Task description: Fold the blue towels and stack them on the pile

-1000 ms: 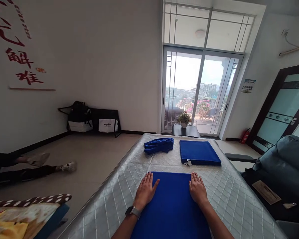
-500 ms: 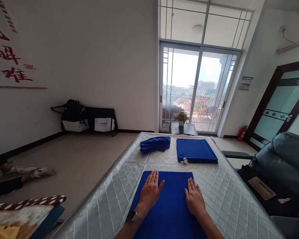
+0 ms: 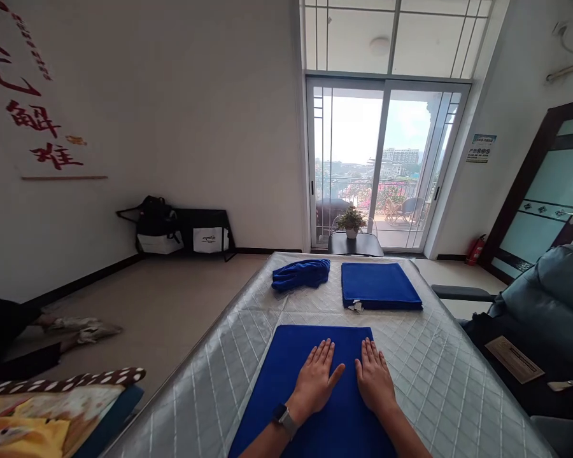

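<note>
A blue cloth (image 3: pixel 286 362) lies flat, with straight edges, on the silver quilted table cover (image 3: pixel 424 369) right before me. My left hand (image 3: pixel 316 376) rests flat near the cloth's middle, fingers together and thumb stretched out; a watch is on that wrist. Along the cloth's right edge lies my right hand (image 3: pixel 374 376), palm down with fingers extended. Neither hand holds anything. Beyond them, a neatly folded stack of blue cloth (image 3: pixel 381 283) with a white tag sits at the far right. To its left is a crumpled blue cloth (image 3: pixel 300 275).
A dark armchair (image 3: pixel 544 305) stands against the table's right side. At the far end is a chair with a potted plant (image 3: pixel 351 221). Someone's outstretched legs (image 3: pixel 83 329) are on the left, behind a patterned blanket (image 3: pixel 42 413). Bags (image 3: pixel 157 222) sit by the wall.
My left hand has slid right across the cloth, from near its left edge toward my right hand. My right hand stays at the right edge. The view has turned slightly left.
</note>
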`<state>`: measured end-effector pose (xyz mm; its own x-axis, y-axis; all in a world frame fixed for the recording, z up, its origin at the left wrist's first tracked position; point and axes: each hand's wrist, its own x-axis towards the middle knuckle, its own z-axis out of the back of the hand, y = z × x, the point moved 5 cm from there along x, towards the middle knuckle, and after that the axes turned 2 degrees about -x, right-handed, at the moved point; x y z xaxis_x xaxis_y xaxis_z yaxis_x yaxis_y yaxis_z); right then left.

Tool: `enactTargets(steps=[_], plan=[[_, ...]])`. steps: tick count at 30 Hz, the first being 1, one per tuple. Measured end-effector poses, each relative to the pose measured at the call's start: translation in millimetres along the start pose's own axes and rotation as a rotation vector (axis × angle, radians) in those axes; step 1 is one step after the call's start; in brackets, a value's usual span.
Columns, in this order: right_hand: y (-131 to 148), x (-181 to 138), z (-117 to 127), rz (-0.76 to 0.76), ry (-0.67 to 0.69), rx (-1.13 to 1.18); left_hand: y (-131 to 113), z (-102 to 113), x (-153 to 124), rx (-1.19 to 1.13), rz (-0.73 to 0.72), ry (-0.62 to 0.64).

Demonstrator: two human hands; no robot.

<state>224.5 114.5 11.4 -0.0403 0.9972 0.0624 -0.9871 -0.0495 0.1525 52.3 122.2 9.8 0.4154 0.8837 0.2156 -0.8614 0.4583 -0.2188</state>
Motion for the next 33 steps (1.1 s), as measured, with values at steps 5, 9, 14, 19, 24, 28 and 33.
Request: enactTargets(steps=[5,9,14,19,24,28,33], plan=[[0,-1,0,-0.014,-0.001,0.038,82,14,-34,0.079,0.185,-0.048],[0,-1,-1,-0.018,-0.001,0.043,126,17,-58,0.09,0.283,-0.114],[1,-2,3,-0.014,-0.002,0.026,130,18,-63,0.064,0.309,-0.15],[2,-18,13,-0.001,0.017,-0.025,125,20,-62,0.065,0.3,-0.142],[4,-50,10,0.005,0.056,0.01,128,21,-63,0.106,0.272,-0.179],[7,-63,4,0.003,0.062,0.043,116,29,-59,0.135,0.264,-0.231],[8,-62,6,-0.014,0.063,0.042,33,28,-43,0.054,0.053,-0.156]])
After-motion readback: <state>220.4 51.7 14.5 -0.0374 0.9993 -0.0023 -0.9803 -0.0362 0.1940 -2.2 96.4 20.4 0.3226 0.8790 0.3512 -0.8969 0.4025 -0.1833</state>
